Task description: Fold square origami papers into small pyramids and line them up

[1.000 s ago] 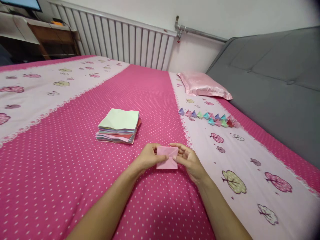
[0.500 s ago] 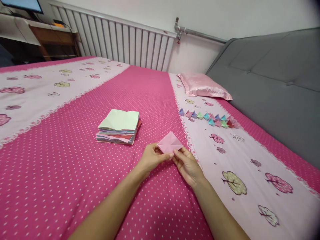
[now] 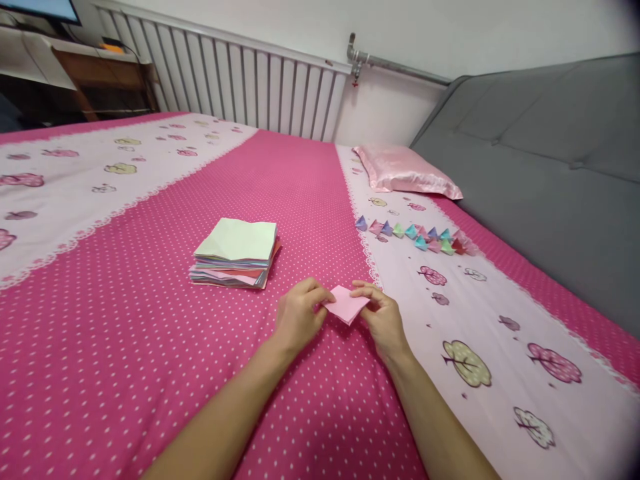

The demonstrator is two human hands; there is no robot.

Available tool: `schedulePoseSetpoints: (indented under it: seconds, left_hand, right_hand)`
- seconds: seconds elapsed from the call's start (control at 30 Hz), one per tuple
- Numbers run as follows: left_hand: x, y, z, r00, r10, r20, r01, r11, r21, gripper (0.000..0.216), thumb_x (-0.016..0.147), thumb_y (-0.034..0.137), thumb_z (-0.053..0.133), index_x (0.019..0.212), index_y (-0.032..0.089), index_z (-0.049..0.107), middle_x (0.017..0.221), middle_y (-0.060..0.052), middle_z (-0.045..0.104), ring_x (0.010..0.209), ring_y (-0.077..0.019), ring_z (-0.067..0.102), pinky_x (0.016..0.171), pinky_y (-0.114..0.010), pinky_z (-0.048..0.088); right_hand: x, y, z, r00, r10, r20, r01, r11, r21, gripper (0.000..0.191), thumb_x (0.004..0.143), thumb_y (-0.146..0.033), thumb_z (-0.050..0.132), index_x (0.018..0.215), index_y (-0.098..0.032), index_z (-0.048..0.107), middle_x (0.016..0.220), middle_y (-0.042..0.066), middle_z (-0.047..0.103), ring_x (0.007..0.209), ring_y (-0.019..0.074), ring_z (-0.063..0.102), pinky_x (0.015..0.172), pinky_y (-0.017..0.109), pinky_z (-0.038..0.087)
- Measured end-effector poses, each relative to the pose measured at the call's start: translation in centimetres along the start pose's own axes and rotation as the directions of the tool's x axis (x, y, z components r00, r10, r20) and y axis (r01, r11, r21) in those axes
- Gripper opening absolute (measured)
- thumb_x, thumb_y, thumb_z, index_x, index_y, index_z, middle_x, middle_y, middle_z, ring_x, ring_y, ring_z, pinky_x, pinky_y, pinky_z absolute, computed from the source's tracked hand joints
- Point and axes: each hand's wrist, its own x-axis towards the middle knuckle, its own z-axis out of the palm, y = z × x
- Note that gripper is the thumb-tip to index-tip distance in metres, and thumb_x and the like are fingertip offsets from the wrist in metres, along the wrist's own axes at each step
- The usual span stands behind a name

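A small folded pink origami paper is held between my two hands, a little above the dotted bedspread. My left hand pinches its left corner between thumb and fingers. At the opposite corner, my right hand grips the paper, its index finger bent over the top. The paper's upper face looks smooth and flat, with one corner pointing towards me. To the left of my hands lies a stack of coloured paper squares, pale green on top.
Small folded paper pieces in several colours sit in rows on the bedspread at the right. Behind them is a pink satin pillow beside a grey padded headboard. A white radiator stands along the wall.
The pink paper has been turned, so a plain face now shows instead of the creased one. My hands have shifted to its left and right corners, further apart.
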Motion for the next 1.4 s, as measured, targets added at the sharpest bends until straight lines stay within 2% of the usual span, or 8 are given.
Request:
schedulePoseSetpoints:
  seconds: [0.1, 0.2, 0.37, 0.5, 0.63, 0.83, 1.1, 1.4]
  left_hand:
    - [0.0, -0.3, 0.1, 0.999, 0.032, 0.038, -0.035, 0.996, 0.077, 0.022, 0.070, 0.006, 0.052, 0.079, 0.019, 0.068, 0.079, -0.004, 0.060, 0.072, -0.0130, 0.054, 0.062, -0.023, 0.041]
    - [0.0, -0.7, 0.2, 0.994, 0.028, 0.109, -0.047, 0.983, 0.177, 0.023, 0.073, 0.010, 0.050, 0.080, 0.021, 0.069, 0.083, -0.004, 0.061, 0.075, -0.0146, 0.055, 0.061, -0.024, 0.040]
    - [0.0, -1.0, -0.2, 0.932, -0.005, 0.364, -0.097, 0.961, 0.261, 0.029, 0.067, 0.006, 0.046, 0.080, 0.020, 0.069, 0.079, -0.005, 0.064, 0.077, -0.0182, 0.056, 0.067, -0.027, 0.042]
    - [0.2, -0.6, -1.0, 0.894, -0.023, 0.448, -0.079, 0.975, 0.209, 0.031, 0.060, 0.008, 0.050, 0.083, 0.018, 0.068, 0.080, -0.006, 0.066, 0.075, -0.0191, 0.056, 0.072, -0.029, 0.042]
    - [0.4, -0.1, -1.4, 0.888, -0.084, 0.452, -0.010, 0.979, 0.202, 0.024, 0.063, 0.019, 0.056, 0.084, 0.017, 0.068, 0.078, -0.006, 0.066, 0.072, -0.0194, 0.056, 0.068, -0.029, 0.041]
    - [0.3, -0.5, -1.0, 0.896, -0.071, 0.438, -0.020, 0.980, 0.199, 0.020, 0.067, 0.019, 0.054, 0.081, 0.016, 0.068, 0.077, -0.007, 0.066, 0.072, -0.0186, 0.056, 0.068, -0.028, 0.040]
    - [0.4, -0.5, -1.1, 0.894, -0.074, 0.442, -0.022, 0.978, 0.208, 0.018, 0.070, 0.016, 0.052, 0.079, 0.016, 0.068, 0.075, -0.007, 0.066, 0.071, -0.0177, 0.056, 0.067, -0.027, 0.040]
    - [0.4, -0.4, -0.1, 0.922, -0.263, 0.283, 0.143, 0.912, 0.384, 0.020, 0.074, 0.029, 0.055, 0.066, 0.016, 0.066, 0.070, -0.007, 0.062, 0.068, -0.0183, 0.054, 0.068, -0.030, 0.039]
  right_hand:
    - [0.5, 0.5, -0.9, 0.992, -0.122, 0.016, 0.123, 0.977, -0.172, 0.012, 0.064, -0.010, 0.058, 0.063, -0.020, 0.066, 0.104, 0.005, 0.058, 0.099, 0.0205, 0.055, 0.088, 0.036, 0.041]
    - [0.8, 0.7, -1.4, 0.981, -0.164, 0.099, 0.188, 0.924, -0.334, 0.017, 0.064, -0.008, 0.054, 0.062, -0.021, 0.066, 0.102, 0.005, 0.059, 0.096, 0.0198, 0.056, 0.088, 0.036, 0.041]
    - [1.0, 0.6, -2.5, 0.944, -0.041, 0.326, 0.231, 0.789, -0.569, 0.033, 0.062, -0.001, 0.047, 0.075, -0.022, 0.069, 0.107, 0.005, 0.059, 0.099, 0.0195, 0.056, 0.089, 0.037, 0.040]
    - [1.1, -0.3, -3.7, 0.910, 0.038, 0.413, 0.238, 0.768, -0.594, 0.040, 0.059, -0.002, 0.052, 0.087, -0.024, 0.070, 0.117, 0.005, 0.056, 0.106, 0.0216, 0.053, 0.092, 0.038, 0.038]
    - [1.1, -1.1, -4.2, 0.891, 0.049, 0.451, 0.199, 0.852, -0.485, 0.033, 0.059, -0.011, 0.064, 0.088, -0.025, 0.070, 0.117, 0.005, 0.057, 0.110, 0.0231, 0.051, 0.096, 0.040, 0.034]
    - [1.1, -1.0, -4.2, 0.897, 0.106, 0.429, 0.106, 0.890, -0.443, 0.026, 0.058, -0.024, 0.073, 0.084, -0.024, 0.071, 0.118, 0.007, 0.057, 0.109, 0.0239, 0.052, 0.097, 0.043, 0.032]
    - [1.1, -0.4, -3.7, 0.921, 0.114, 0.373, 0.113, 0.837, -0.536, 0.017, 0.063, -0.025, 0.070, 0.079, -0.024, 0.072, 0.115, 0.007, 0.058, 0.102, 0.0233, 0.055, 0.091, 0.041, 0.037]
    - [1.0, 0.5, -2.4, 0.972, 0.074, 0.225, 0.095, 0.748, -0.657, 0.013, 0.067, -0.033, 0.065, 0.064, -0.022, 0.070, 0.104, 0.008, 0.063, 0.092, 0.0221, 0.059, 0.083, 0.037, 0.042]
